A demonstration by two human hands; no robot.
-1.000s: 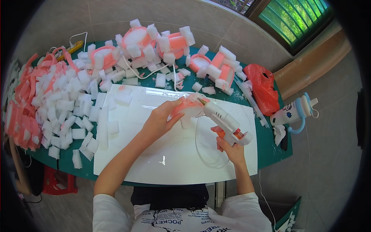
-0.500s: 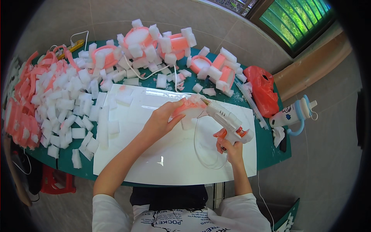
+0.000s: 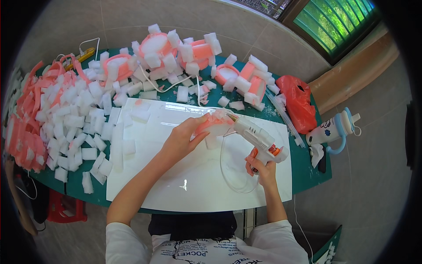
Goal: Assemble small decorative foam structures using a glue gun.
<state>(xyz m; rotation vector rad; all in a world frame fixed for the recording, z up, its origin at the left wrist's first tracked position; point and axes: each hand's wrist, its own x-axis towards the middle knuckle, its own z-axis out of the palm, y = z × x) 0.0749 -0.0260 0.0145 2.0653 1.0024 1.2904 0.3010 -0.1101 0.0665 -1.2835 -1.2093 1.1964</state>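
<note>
One glue gun, lettered shirt

White shirt, worn by the person: dark printed lettering across the front, in large capitals and smaller lines, partly broken by folds. White drinking bottle with pale blue handle, at the table's right: dark blue printed motif and small dark mark near one end, too small to read.

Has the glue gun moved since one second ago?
Yes, slightly rightward: the glue gun is now nearer the right edge of the white board.
</note>
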